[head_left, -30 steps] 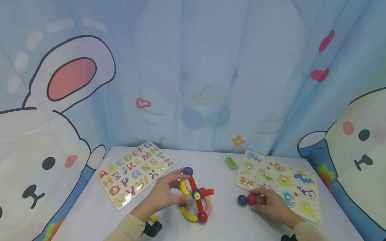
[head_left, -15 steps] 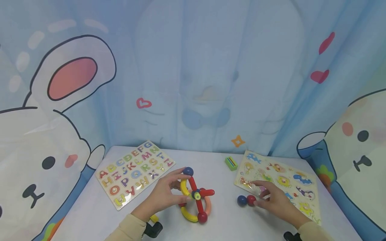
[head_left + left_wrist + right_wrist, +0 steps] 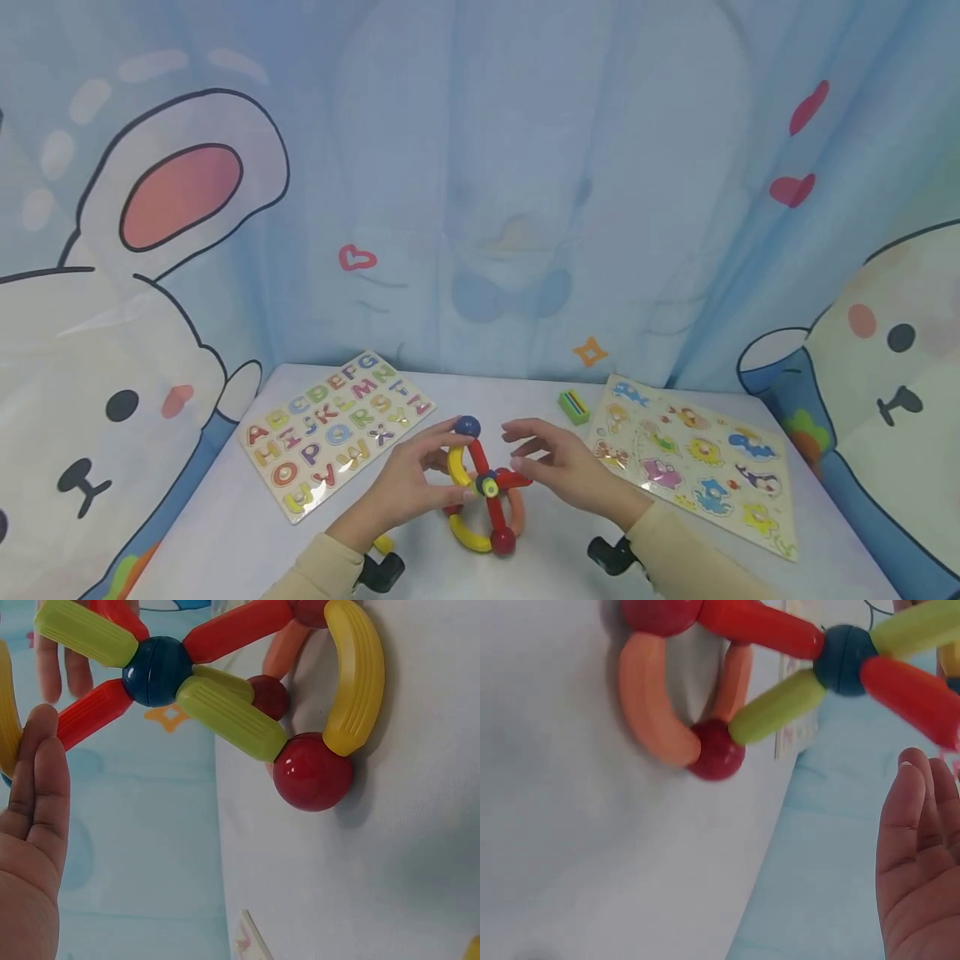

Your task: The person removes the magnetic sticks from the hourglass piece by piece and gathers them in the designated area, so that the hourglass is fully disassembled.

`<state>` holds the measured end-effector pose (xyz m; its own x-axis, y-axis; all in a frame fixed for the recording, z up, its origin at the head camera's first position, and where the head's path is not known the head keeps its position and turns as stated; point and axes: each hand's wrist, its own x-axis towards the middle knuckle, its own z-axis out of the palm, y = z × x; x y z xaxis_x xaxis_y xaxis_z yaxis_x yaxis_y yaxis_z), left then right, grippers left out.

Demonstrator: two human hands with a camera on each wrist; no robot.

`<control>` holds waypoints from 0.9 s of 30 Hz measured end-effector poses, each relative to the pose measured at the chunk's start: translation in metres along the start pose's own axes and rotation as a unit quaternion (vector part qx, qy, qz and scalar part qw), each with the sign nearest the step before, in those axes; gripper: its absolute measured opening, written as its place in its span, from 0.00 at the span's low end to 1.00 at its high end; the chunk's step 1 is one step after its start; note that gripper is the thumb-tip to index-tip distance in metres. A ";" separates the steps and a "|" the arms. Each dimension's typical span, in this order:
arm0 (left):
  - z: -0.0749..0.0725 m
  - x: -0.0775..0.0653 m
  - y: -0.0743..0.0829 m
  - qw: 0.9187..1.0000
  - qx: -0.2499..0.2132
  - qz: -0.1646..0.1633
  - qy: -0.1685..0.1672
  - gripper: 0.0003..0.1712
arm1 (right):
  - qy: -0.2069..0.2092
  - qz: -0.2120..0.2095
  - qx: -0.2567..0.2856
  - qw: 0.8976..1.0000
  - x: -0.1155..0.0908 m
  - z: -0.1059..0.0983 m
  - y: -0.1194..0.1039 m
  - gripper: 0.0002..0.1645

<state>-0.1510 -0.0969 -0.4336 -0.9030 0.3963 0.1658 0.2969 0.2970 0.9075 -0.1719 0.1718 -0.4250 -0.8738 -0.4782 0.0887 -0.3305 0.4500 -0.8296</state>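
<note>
Holds a stick-and-ball toy (image 3: 490, 486) with the left hand (image 3: 405, 475) near the front middle of the white tabletop (image 3: 555, 567), thumb and fingers clamped on the upper yellow stick (image 3: 456, 465), just below a blue ball (image 3: 467, 426). Holds the right hand (image 3: 573, 471) well apart from the left, just beside the toy's other side, fingers loosely extended and parted from the thumb. Cannot tell about contact with the red stick (image 3: 513, 478) by the right thumb.

In the wrist views, a dark blue ball (image 3: 157, 671) amid red and green sticks (image 3: 236, 724), above a ring of yellow and orange curved sticks (image 3: 649, 705) and red balls (image 3: 313, 772), down on the tabletop.

To the left, an alphabet board (image 3: 326, 456) with coloured letters, lying flat. To the right, beyond the forearm, an animal board (image 3: 686, 477). Just beside that board, towards the back, a small green block (image 3: 573, 407) with coloured stripes. Near the left wrist, partly hidden, a yellow piece (image 3: 383, 544). On both arms, beige sleeves (image 3: 318, 571) and black wrist cameras (image 3: 381, 573). Behind everything, a blue curtain (image 3: 510, 167) with printed hearts and white cartoon animals.
</note>
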 end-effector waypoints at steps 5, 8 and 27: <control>0.000 0.000 -0.001 1.000 -0.008 -0.002 -0.006 0.33 | -0.020 0.006 0.030 0.999 0.012 0.016 -0.004 0.27; -0.001 -0.001 -0.001 1.000 -0.003 -0.004 -0.004 0.33 | -0.026 0.014 0.056 0.998 0.017 0.022 -0.006 0.27; -0.004 -0.003 0.000 1.000 -0.016 0.009 -0.006 0.34 | -0.035 -0.006 0.075 0.997 0.027 0.027 -0.006 0.33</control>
<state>-0.1499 -0.1015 -0.4322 -0.8935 0.4124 0.1777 0.3030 0.2616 0.9164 -0.1841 0.1356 -0.4328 -0.8412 -0.5369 0.0646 -0.2788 0.3281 -0.9026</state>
